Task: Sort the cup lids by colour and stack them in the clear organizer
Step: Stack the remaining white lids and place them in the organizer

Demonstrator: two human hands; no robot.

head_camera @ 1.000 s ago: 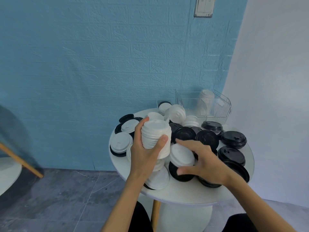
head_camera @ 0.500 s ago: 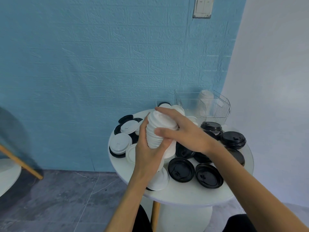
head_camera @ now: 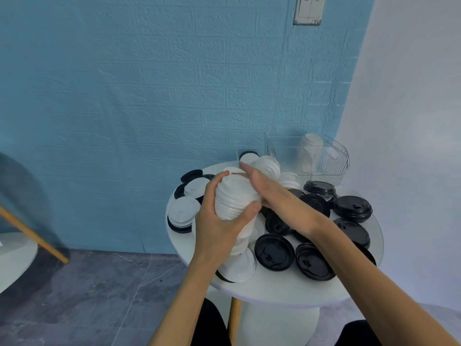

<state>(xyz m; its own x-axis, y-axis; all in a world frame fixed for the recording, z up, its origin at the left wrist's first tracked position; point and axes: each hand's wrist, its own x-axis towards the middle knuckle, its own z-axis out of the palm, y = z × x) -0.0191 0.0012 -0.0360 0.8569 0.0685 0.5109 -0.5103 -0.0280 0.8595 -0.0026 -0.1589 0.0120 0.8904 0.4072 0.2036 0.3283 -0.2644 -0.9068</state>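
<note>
White cup lids, nested in a stack [head_camera: 234, 198], sit clenched in the left hand [head_camera: 219, 221] above a round worktop [head_camera: 274, 288]; the right hand [head_camera: 269, 191] lies flat-fingered against the stack. Behind, a clear organizer [head_camera: 331, 158] holds one upright stack of white lids [head_camera: 310, 152]. Loose black lids [head_camera: 274, 252] lie around.

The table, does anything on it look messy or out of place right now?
Yes. Loose black lids and white lids lie scattered and overlapping across the round table, colours mixed. Only one white stack stands in the clear organizer. The left hand grips a leaning stack of white lids.
</note>
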